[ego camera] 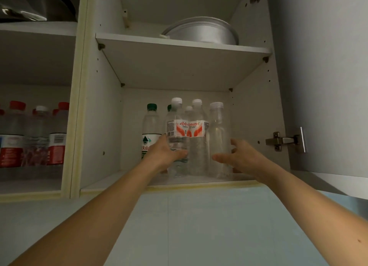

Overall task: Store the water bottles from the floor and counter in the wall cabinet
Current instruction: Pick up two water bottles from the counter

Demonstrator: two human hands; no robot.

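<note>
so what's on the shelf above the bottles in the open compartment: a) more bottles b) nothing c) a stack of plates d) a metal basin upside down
d: a silvery metal basin lies upside down on the upper shelf, above the water bottles that the hands reach toward.

Dim, soft, slightly blurred view; cabinet (199, 66) interior shadowed, glare on the pan (29, 6) at 10 o'clock, edges bowed by wide-angle distortion.

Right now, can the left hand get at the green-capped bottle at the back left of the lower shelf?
Probably yes, once freed. The left hand grips a white-capped bottle, and the green-capped bottle stands just behind and left of it with open shelf on that side. Nothing else blocks it.
</note>
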